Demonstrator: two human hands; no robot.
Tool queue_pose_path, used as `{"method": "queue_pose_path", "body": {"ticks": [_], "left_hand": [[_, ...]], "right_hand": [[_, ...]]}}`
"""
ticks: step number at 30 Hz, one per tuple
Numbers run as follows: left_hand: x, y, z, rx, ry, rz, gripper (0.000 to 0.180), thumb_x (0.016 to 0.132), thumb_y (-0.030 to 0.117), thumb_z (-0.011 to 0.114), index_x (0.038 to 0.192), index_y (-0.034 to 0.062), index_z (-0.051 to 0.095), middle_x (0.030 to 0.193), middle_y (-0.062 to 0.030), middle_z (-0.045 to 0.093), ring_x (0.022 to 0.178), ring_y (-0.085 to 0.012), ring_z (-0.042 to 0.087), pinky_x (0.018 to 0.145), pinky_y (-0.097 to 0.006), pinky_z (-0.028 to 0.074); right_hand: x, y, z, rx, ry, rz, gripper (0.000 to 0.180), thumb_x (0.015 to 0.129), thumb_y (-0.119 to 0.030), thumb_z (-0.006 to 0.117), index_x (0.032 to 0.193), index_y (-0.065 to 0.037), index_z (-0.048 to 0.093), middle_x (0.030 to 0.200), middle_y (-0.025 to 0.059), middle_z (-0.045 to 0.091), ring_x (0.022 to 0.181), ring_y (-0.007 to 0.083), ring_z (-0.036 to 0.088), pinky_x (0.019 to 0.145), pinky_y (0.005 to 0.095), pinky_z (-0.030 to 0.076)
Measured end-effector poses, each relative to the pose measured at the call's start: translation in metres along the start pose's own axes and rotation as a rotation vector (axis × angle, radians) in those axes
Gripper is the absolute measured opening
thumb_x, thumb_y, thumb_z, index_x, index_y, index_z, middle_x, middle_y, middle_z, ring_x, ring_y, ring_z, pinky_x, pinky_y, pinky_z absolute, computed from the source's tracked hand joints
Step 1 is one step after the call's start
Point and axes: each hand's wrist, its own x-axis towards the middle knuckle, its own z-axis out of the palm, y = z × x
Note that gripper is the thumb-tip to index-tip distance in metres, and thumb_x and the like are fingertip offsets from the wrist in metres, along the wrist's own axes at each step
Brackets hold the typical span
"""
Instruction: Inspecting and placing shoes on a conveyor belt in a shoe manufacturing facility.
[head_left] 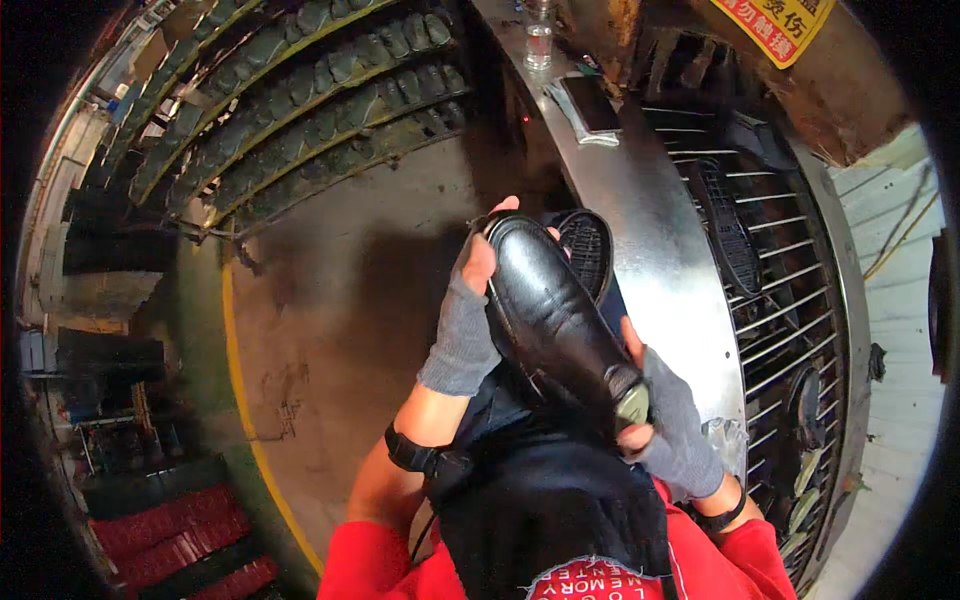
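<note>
A black leather shoe [545, 305] lies toe-away in front of my body, held by both hands. A pale, rounded piece [632, 404] shows at its heel end, at the opening. My left hand [463, 325], in a grey fingerless glove, is wrapped round the left side and toe. My right hand [672, 420], gloved the same way, grips the heel, with its fingers partly hidden. Just beyond the shoe's right side is a black treaded sole [585, 250], partly covered by the shoe. A fingertip of the left hand shows between the two.
To my right runs a metal ledge [655, 250] carrying a dark flat object [592, 105], white cloth or paper and a clear bottle [538, 45]. Beyond it, a roller conveyor [770, 250] bears soles [725, 225]. Racks of shoes [330, 85] stand far left, past a yellow floor line [240, 380].
</note>
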Motion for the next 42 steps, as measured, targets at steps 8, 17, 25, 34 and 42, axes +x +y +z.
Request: {"method": "queue_pose_path", "body": {"ticks": [8, 17, 25, 34, 42], "left_hand": [[-0.001, -0.011, 0.008, -0.503, -0.242, -0.102, 0.095, 0.093, 0.081, 0.052, 0.161, 0.0162, 0.035, 0.142, -0.0306, 0.06, 0.126, -0.0506, 0.063, 0.109, -0.069, 0.049], [0.075, -0.057, -0.05, 1.358, -0.011, 0.118, 0.058, 0.102, 0.039, 0.06, 0.149, 0.0049, 0.053, 0.138, -0.0195, 0.063, 0.127, -0.0339, 0.062, 0.111, -0.042, 0.05], [0.076, 0.03, -0.033, 0.791, 0.064, 0.002, 0.046, 0.097, 0.024, 0.065, 0.135, -0.0006, 0.061, 0.134, -0.0146, 0.069, 0.12, -0.0255, 0.068, 0.105, -0.039, 0.054], [0.04, 0.048, -0.012, 0.128, -0.142, -0.012, 0.077, 0.109, 0.061, 0.038, 0.16, 0.0031, 0.036, 0.149, -0.0285, 0.057, 0.127, -0.0334, 0.065, 0.109, -0.045, 0.055], [0.028, 0.046, -0.004, 0.118, -0.215, -0.101, 0.086, 0.109, 0.066, 0.034, 0.167, 0.0025, 0.024, 0.152, -0.0273, 0.055, 0.13, -0.0319, 0.064, 0.11, -0.045, 0.054]], "right_hand": [[0.041, 0.031, 0.013, 0.775, -0.454, 0.336, 0.111, 0.086, -0.082, 0.064, 0.154, 0.004, 0.045, 0.14, 0.0178, 0.064, 0.124, 0.0218, 0.066, 0.107, 0.034, 0.053], [0.033, 0.021, 0.003, 0.998, 0.062, 0.446, 0.076, 0.103, -0.066, 0.057, 0.142, 0.0, 0.056, 0.124, 0.0131, 0.07, 0.104, 0.02, 0.072, 0.092, 0.0321, 0.06], [0.036, 0.057, -0.023, 1.094, 0.185, 0.558, 0.082, 0.1, -0.07, 0.057, 0.14, 0.001, 0.058, 0.117, 0.014, 0.073, 0.102, 0.0222, 0.073, 0.092, 0.0361, 0.063], [0.072, 0.058, 0.047, 1.085, -0.088, 0.477, 0.085, 0.102, -0.071, 0.049, 0.147, 0.001, 0.051, 0.131, 0.0178, 0.069, 0.109, 0.0248, 0.073, 0.097, 0.0382, 0.062], [0.068, 0.063, 0.045, 0.994, -0.187, 0.356, 0.09, 0.095, -0.078, 0.056, 0.136, 0.003, 0.061, 0.123, 0.0166, 0.072, 0.105, 0.0251, 0.075, 0.093, 0.0378, 0.063]]}}
